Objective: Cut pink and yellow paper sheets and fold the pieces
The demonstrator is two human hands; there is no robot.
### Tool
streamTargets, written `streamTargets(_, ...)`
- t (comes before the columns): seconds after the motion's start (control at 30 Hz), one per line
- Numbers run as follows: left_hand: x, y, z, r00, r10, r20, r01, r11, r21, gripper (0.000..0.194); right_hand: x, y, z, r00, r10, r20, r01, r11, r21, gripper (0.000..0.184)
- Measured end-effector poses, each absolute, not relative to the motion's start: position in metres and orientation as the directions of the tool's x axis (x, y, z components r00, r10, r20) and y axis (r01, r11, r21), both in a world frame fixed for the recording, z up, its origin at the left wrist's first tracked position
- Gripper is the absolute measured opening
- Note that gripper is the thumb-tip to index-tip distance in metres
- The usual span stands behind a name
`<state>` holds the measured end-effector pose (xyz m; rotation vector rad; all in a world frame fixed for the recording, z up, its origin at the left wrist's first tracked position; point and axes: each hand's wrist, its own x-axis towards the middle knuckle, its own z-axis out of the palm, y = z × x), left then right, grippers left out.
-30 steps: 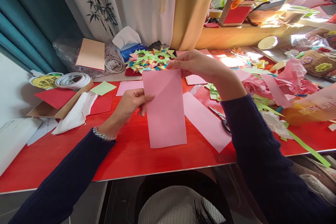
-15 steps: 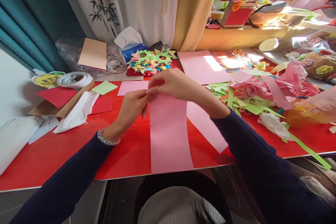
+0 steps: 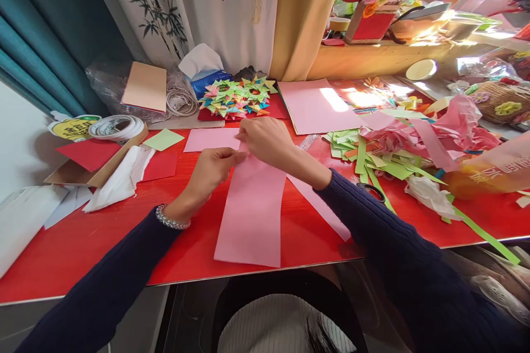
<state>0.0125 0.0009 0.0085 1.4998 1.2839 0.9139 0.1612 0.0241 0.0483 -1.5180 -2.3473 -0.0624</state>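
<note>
A long strip of pink paper [image 3: 252, 220] hangs over the red table, its lower end toward me. My left hand [image 3: 212, 174] pinches its upper left edge between thumb and fingers. Bent over the top of the strip, my right hand [image 3: 267, 140] is closed on the paper close to the left thumb; its fingertips are mostly hidden. A second pink strip [image 3: 317, 204] lies on the table to the right, partly under my right forearm. A smaller pink sheet [image 3: 207, 140] lies just beyond my left hand.
Scissors show only a black handle [image 3: 372, 192] beside my right sleeve. Green paper strips [image 3: 383, 162] and crumpled pink paper [image 3: 459, 127] are heaped at right. Folded paper stars [image 3: 234, 97] and a large pink sheet [image 3: 317, 107] lie behind. A cardboard tray [image 3: 99, 174] stands left.
My right hand has moved left and down from the strip's top right corner to beside my left hand. The strip's lower end has come nearer me, then swung left.
</note>
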Motion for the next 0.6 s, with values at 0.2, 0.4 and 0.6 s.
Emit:
streamTargets(0.2,0.021,-0.019,0.017,0.456,0.865,-0.211,0.314,0.066,0.947,0.025,0.207,0.06,0.051,-0.15,0.879,0.452,0.951,0.253,-0.175,0.025)
streamTargets(0.4,0.014,-0.036,0.038,0.909,0.061,-0.412,0.416,-0.073,0.906,0.013,0.236,0.071,0.053,-0.089,0.95,0.299,0.946,0.175,-0.272,0.022)
streamTargets(0.6,-0.002,-0.005,0.03,0.592,0.798,-0.114,0.455,-0.214,0.865,0.028,0.202,0.056,0.047,-0.371,0.928,0.006,0.841,0.339,-0.422,0.021)
